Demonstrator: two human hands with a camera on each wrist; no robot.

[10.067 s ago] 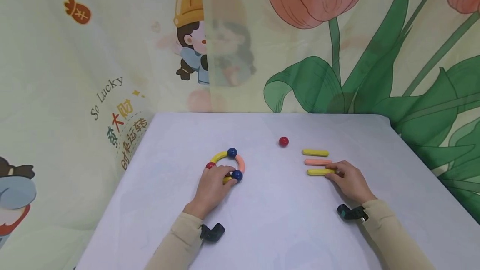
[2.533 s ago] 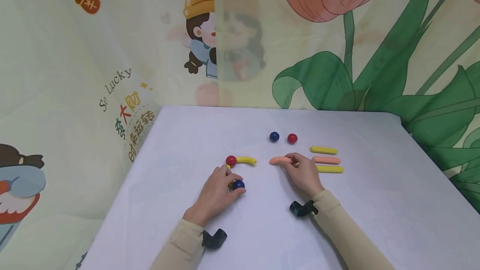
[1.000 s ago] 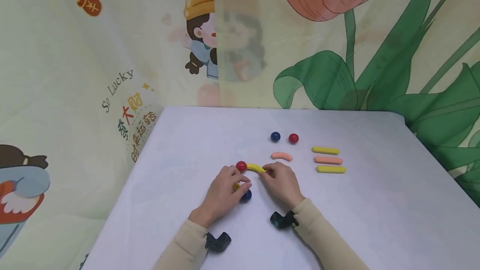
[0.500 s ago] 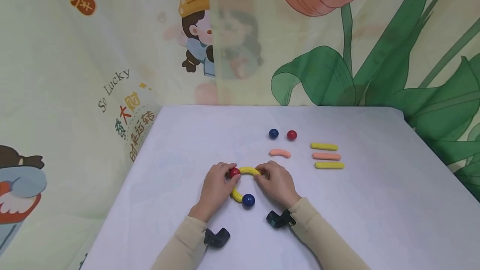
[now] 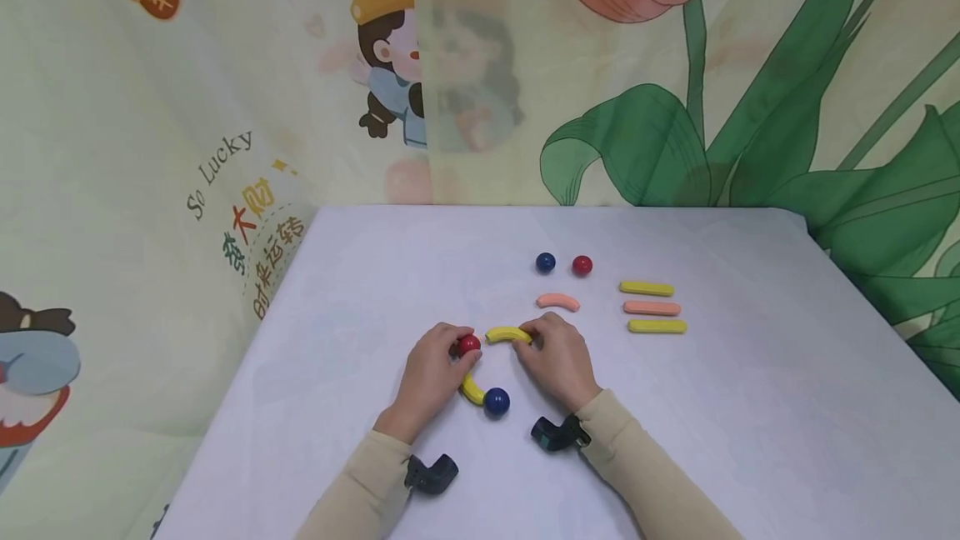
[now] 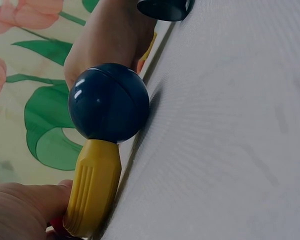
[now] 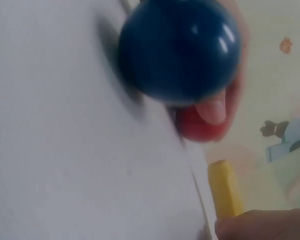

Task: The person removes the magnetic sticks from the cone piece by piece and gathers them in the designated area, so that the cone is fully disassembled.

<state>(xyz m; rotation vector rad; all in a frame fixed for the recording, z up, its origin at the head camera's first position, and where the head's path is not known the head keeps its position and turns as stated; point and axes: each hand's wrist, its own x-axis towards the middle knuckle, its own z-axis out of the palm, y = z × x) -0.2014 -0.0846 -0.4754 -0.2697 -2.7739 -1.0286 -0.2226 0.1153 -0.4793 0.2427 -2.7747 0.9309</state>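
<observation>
My left hand (image 5: pixel 431 369) pinches a red ball (image 5: pixel 469 344) between thumb and fingers. From that ball a curved yellow stick (image 5: pixel 472 391) runs down to a blue ball (image 5: pixel 497 402), which touches its other end; the left wrist view shows this yellow stick (image 6: pixel 92 187) and blue ball (image 6: pixel 109 102) up close. My right hand (image 5: pixel 558 359) pinches the right end of another curved yellow stick (image 5: pixel 507 335). A small gap parts its free end from the red ball, also visible in the right wrist view between the yellow stick (image 7: pixel 225 189) and red ball (image 7: pixel 200 125).
Beyond the hands lie a loose blue ball (image 5: pixel 545 262), a loose red ball (image 5: pixel 582 266) and a curved pink stick (image 5: pixel 558 302). To the right are two straight yellow sticks (image 5: pixel 657 327) with a straight pink stick (image 5: pixel 652 307) between them, on the white table (image 5: pixel 750 440).
The ring seen at first is apart; its pink stick and one blue ball lie loose. Just now the right hand has drawn the curved yellow stick off the red ball, which the left hand holds.
</observation>
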